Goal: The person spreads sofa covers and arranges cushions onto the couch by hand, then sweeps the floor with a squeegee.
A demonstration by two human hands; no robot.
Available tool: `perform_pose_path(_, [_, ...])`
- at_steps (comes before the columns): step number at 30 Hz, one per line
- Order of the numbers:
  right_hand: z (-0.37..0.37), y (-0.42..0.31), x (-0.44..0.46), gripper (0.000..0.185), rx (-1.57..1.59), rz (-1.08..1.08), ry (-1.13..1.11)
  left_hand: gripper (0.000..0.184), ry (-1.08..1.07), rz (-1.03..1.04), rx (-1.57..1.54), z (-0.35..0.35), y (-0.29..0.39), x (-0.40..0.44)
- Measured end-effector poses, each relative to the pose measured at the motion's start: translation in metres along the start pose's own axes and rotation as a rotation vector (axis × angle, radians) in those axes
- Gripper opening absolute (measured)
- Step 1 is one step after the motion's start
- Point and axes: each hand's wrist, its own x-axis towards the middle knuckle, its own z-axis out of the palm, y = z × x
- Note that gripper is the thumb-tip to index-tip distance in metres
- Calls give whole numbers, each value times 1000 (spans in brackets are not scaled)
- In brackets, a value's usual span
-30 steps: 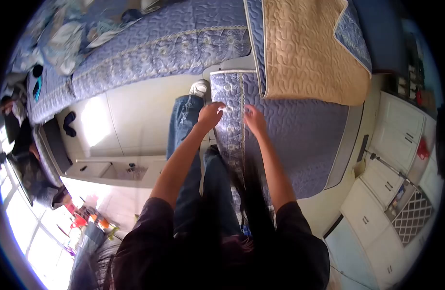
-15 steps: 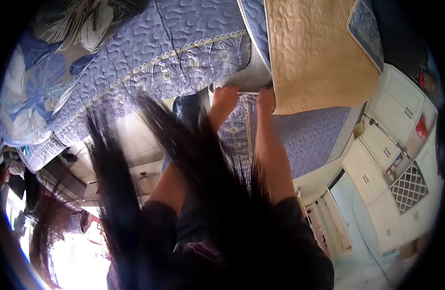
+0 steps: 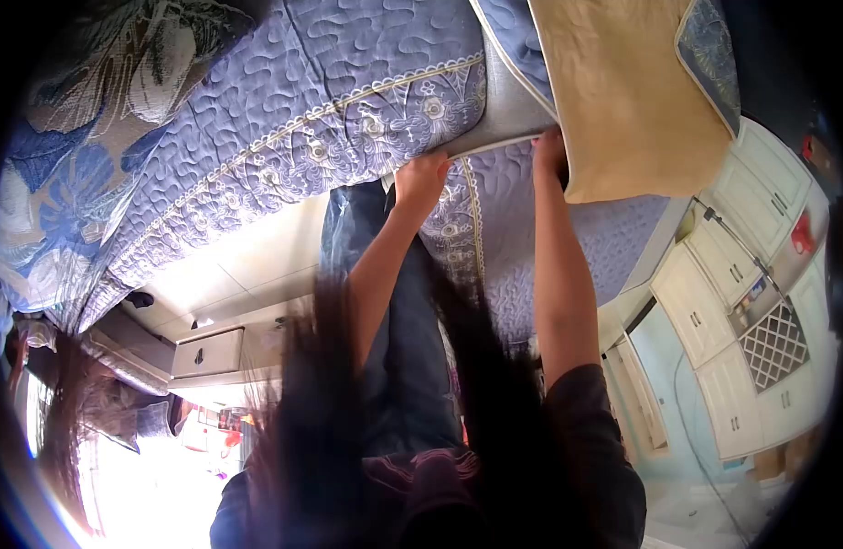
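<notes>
A blue-grey quilted sofa cover (image 3: 508,192) with a gold-and-white lace band hangs below my two hands. My left hand (image 3: 421,183) is closed on its pale bound edge, beside the lace-trimmed corner of another quilted cover (image 3: 366,128). Farther right, my right hand (image 3: 550,154) is closed round the same edge, its fingers partly hidden. Just beside it lies a folded-back piece with a tan underside (image 3: 632,110) and blue edging. Between the covers shows a bare grey surface (image 3: 508,105), apparently the seat.
Floral fabric (image 3: 74,201) covers the left side. A white drawer cabinet (image 3: 206,357) stands at lower left on a tiled floor. Cream cabinets (image 3: 714,320) line the right. Long dark hair (image 3: 504,403) hangs across the lower view, and my jeans-clad legs (image 3: 398,348) are below.
My right hand has moved right and slightly up along the edge, widening the gap between my hands. The edge is stretched longer, and the hair has swung, uncovering more of my legs.
</notes>
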Motion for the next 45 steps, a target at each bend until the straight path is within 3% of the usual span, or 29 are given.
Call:
perform_pose_path(1, [6,1,6,31,-68,-81,-56,17,-3,-2,3,0,-1,2])
perform_pose_path(4, [40,52,55,29,-548,-735,-173,18,70,-113,-29,-7,-4,4])
perform_pose_path(7, [53,41,49,26,-651,-919,53,22,32,-141,96,-22,3,-1])
perform_pose_path(11, [8,-6,-19,23,-239,-469,-191,24,62,6,204,-33,-29,-15])
perform_pose_path(12, [-1,-7,-41,19,-103,-420,-182,22,202,41,284,-19,-56,-17])
perform_pose_path(14, [-33,-9,-77,33,-365,-714,-187,16,282,115,165,-28,-67,-18])
perform_pose_path(15, [-43,8,-96,35,-393,-673,-228,15,430,239,124,-23,-78,-16])
perform_pose_path(17, [-73,35,-122,46,-464,-678,-356,14,332,91,236,-54,-31,-24])
perform_pose_path(19, [-105,62,-151,52,-492,-623,-355,14,408,153,200,-51,-36,-22])
perform_pose_path(22, [-150,102,-183,58,-743,-372,-312,19,430,95,119,-50,-21,-22])
perform_pose_path(23, [-165,115,-191,58,-672,-158,-330,21,420,47,179,-47,-11,-24])
perform_pose_path(24, [-176,130,-196,58,-584,49,-346,23,508,186,338,-44,7,-28])
perform_pose_path(25, [-186,154,-200,58,-571,67,-316,25,605,326,499,-40,24,-29])
perform_pose_path(27, [-203,216,-209,52,-264,268,-153,26,297,455,354,-19,33,-31])
perform_pose_path(29, [-213,268,-211,39,-300,492,-52,29,43,752,400,12,50,-42])
perform_pose_path(31, [-238,310,-202,34,-391,494,-89,35,-309,963,457,44,67,-55])
perform_pose_path(32, [-252,323,-198,37,-428,554,-87,52,-449,966,484,60,73,-60])
perform_pose_path(33, [-265,344,-192,39,-476,590,-60,52,-473,965,500,74,76,-64])
perform_pose_path(34, [-282,347,-184,43,-554,732,-56,60,-379,934,609,88,78,-69])
perform_pose_path(37, [-327,387,-181,52,-628,878,89,76,-225,866,851,129,66,-78])
perform_pose_path(39, [-354,430,-186,70,-566,1072,243,76,-120,874,959,142,62,-81])
perform_pose_path(45, [-388,522,-237,94,-338,1154,461,76,-156,860,1164,156,78,-95])
